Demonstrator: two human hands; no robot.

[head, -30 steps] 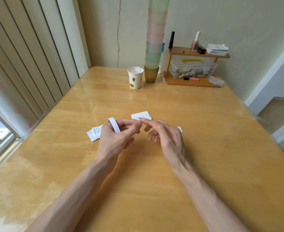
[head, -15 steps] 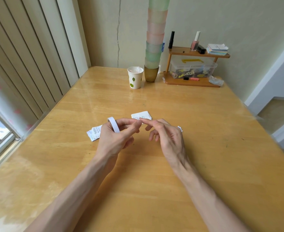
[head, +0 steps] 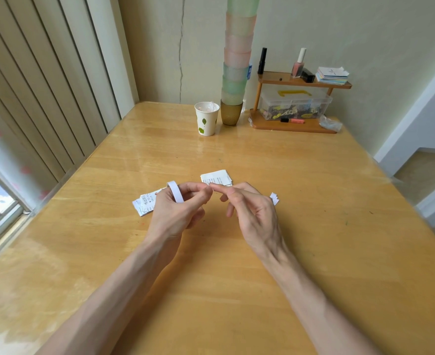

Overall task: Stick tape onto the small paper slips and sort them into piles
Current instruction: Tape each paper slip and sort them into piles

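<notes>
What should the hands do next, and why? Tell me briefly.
Probably pull a short strip off the tape roll with the right hand. The left hand grips the roll, the right fingertips meet it there, and the slips lie untouched on the table.

Wht tape roll upright, slip piles flat
</notes>
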